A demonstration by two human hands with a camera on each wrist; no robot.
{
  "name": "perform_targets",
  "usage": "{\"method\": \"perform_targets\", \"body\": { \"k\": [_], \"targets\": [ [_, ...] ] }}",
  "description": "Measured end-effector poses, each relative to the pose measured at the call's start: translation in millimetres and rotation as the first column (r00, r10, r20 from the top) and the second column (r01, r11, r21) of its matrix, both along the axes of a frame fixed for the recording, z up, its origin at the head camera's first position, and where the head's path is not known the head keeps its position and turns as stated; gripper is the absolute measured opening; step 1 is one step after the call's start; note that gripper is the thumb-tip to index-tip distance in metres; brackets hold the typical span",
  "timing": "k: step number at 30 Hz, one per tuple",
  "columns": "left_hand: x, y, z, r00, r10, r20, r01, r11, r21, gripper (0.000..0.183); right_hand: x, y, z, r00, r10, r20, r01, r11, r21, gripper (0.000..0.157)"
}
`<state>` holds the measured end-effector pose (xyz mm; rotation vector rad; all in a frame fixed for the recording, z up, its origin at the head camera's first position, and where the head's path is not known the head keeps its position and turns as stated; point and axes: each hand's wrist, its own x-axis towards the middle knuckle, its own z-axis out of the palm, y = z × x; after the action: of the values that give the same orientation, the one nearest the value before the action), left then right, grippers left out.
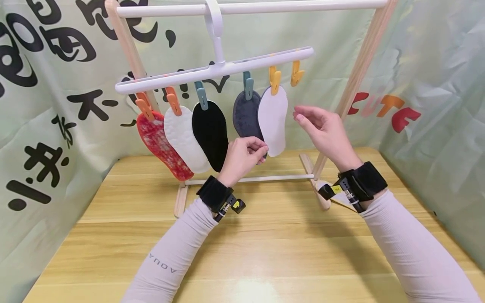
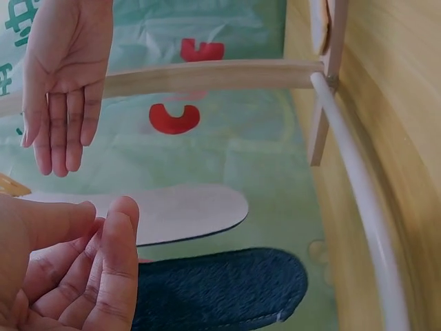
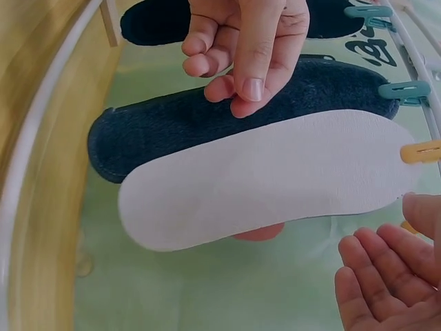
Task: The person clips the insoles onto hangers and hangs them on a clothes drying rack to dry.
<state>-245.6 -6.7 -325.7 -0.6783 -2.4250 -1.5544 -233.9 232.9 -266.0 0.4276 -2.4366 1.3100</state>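
Observation:
A white insole (image 1: 273, 122) hangs from a yellow clip (image 1: 275, 82) near the right end of a hanger. Just left of it hangs a dark blue fuzzy insole (image 1: 244, 115), held by a teal clip (image 1: 248, 87). My left hand (image 1: 244, 158) is in front of the blue insole's lower part, its fingers loosely bent around nothing; the left wrist view shows bare thumb and fingertips. To the right of the white insole, my right hand (image 1: 322, 130) is raised, palm turned inward and fingers relaxed. The right wrist view shows its palm (image 3: 389, 283) bare, beside the insole's clipped end.
Red (image 1: 163, 145), white fluffy (image 1: 185, 139) and black insoles (image 1: 210, 134) hang further left. A bare yellow clip (image 1: 297, 74) is at the tilted white hanger's (image 1: 170, 78) right end. The wooden rack (image 1: 363, 63) stands on the table; another insole (image 1: 342, 200) lies behind my right wrist.

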Motion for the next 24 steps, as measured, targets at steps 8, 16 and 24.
{"method": "perform_targets", "body": {
  "k": [8, 16, 24],
  "targets": [
    [2.1, 6, -8.3, 1.000, -0.008, -0.001, 0.008, 1.000, -0.014, 0.011, 3.2, 9, -12.0, 0.999, -0.014, 0.043, 0.013, 0.999, 0.031, 0.043],
    [6.3, 13, -15.7, 0.999, -0.023, 0.031, 0.023, 1.000, -0.019, 0.009, 5.4, 20, -25.6, 0.996, -0.003, 0.089, -0.005, 0.995, 0.098, 0.043],
    [10.2, 22, -25.4, 0.997, -0.048, 0.065, 0.051, 0.997, -0.055, 0.010, 10.1, 39, -37.8, 0.979, -0.010, 0.205, -0.033, 0.978, 0.206, 0.046]
  ]
}}
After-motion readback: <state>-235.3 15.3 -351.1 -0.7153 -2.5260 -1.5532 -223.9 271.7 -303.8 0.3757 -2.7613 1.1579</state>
